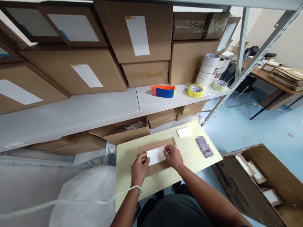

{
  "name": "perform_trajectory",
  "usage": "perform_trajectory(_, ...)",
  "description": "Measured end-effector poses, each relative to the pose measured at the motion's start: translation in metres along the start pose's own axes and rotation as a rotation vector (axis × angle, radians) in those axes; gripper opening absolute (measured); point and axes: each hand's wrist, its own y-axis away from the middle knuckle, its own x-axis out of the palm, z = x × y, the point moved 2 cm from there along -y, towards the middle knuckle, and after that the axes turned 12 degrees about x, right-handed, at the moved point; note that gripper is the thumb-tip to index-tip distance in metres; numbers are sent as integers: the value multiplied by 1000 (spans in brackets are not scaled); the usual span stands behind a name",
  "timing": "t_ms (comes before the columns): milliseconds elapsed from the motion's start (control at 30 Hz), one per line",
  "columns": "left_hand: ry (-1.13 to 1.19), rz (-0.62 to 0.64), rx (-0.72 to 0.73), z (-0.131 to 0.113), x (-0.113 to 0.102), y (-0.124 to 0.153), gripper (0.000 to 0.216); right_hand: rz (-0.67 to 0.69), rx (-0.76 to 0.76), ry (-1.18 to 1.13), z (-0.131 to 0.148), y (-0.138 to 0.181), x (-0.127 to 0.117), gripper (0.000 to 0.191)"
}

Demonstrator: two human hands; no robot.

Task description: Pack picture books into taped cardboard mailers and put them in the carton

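A flat brown cardboard parcel lies on a pale yellow board in front of me. On the parcel sits a white label. My left hand pinches the label's left edge with closed fingers. My right hand pinches its right edge, fingers pressed together on the parcel. A second white label lies further back on the board, and a blurred purple-grey object lies to the right of my hands.
The white shelf ahead holds stacked cardboard boxes, an orange and blue tape dispenser, a yellow tape roll and stacked white tape rolls. An open carton with packets stands at right. A white bag sits at left.
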Motion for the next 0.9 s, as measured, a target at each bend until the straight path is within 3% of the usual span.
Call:
perform_trajectory(300, -221, 55, 64, -4, 1, -3, 30, -23, 8, 82, 5, 2, 0, 20)
perform_trajectory(433, -615, 154, 255, -16, -3, 1, 39, -10, -67, 135, 8, 3, -1, 25)
perform_trajectory(567, -919, 88, 481, -32, -4, 5, 53, -21, -165, 281, 11, 7, -3, 32)
perform_trajectory(633, -898, 103, 626, -33, 3, 7, 51, -43, -189, 382, 10, 11, -3, 39)
perform_trajectory(767, -768, 266, 930, -15, 30, 13, 50, -191, -275, 471, 6, 21, 2, 53)
perform_trajectory(833, -771, 288, 971, 0, 42, 16, 55, -259, -419, 457, 4, 29, 11, 52)
perform_trajectory(900, -788, 294, 980, 15, 50, 16, 58, -200, -620, 458, 1, 36, 25, 54)
